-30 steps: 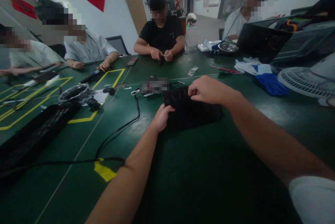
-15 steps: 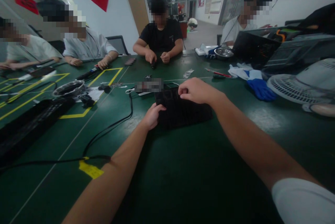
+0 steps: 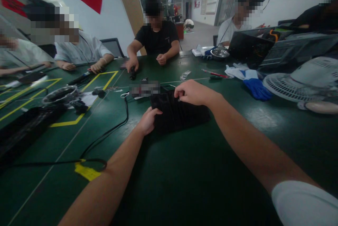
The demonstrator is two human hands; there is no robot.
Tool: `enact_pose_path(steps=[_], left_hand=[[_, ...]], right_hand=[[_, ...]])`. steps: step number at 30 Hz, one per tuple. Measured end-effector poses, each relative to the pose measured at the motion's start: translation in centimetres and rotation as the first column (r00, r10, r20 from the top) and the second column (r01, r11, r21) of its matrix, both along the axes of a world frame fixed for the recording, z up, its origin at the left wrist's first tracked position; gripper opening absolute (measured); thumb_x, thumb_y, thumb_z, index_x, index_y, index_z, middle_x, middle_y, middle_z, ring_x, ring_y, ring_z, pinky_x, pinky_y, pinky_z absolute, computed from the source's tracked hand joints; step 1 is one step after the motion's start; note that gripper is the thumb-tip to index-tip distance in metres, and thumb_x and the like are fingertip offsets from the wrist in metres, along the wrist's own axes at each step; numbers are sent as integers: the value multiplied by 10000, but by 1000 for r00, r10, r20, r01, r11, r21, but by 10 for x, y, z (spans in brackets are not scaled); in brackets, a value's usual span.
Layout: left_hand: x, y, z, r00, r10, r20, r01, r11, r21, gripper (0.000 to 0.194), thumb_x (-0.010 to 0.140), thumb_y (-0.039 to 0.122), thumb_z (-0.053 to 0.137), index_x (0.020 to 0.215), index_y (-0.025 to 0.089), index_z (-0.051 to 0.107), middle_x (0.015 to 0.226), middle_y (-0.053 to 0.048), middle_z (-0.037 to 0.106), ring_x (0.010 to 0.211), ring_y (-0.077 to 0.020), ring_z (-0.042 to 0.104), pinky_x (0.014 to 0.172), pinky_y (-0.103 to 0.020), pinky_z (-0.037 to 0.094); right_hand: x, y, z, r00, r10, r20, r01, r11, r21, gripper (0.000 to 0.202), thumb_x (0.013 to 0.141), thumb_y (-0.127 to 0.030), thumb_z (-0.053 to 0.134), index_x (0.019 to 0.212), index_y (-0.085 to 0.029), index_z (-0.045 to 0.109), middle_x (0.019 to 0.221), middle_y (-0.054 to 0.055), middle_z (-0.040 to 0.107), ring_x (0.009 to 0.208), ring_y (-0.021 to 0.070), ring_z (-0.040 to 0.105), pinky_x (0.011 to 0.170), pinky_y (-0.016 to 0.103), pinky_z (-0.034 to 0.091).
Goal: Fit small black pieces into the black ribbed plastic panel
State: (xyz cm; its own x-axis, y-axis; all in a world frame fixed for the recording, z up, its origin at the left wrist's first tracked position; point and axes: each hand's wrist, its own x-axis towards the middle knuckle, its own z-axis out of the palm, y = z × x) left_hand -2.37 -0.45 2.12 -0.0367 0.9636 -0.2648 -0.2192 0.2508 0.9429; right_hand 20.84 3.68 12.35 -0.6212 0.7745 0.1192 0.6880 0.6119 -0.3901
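Note:
A flat black fabric-like item [image 3: 179,117] lies on the green table [image 3: 174,176] in front of me. My left hand [image 3: 149,120] grips its left edge, thumb on top and the other fingers curled at the side. Over its upper right part is my right hand [image 3: 188,92], its fingers curled together in a pinch; something small and pale shows at the fingertips, too tiny to make out. Just beyond the black item sits a small object [image 3: 144,89] with a blurred-out surface and a white loop at its left.
A black cable [image 3: 126,113] with yellow tape [image 3: 87,171] runs on the left, near a long black tray [image 3: 29,127]. At the right are blue-white gloves [image 3: 256,87] and a white fan [image 3: 285,85]. Several people sit around the table.
The view has shifted slightly to the right. Both my hands stay at the black item with nearly the same grip. The person across has moved a hand with a dark object leftward.

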Motion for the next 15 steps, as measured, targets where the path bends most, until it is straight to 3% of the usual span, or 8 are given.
enact_pose_path(steps=[15], left_hand=[[2, -1, 2, 1000, 9, 2, -9, 1000, -11, 392, 504, 233, 757, 883, 211, 658, 816, -18, 718, 896, -302, 730, 783, -410, 589]], right_hand=[[-1, 4, -7, 1000, -10, 4, 10, 997, 76, 241, 813, -114, 741, 1027, -174, 833, 940, 52, 780, 827, 171, 661, 753, 307, 455]])
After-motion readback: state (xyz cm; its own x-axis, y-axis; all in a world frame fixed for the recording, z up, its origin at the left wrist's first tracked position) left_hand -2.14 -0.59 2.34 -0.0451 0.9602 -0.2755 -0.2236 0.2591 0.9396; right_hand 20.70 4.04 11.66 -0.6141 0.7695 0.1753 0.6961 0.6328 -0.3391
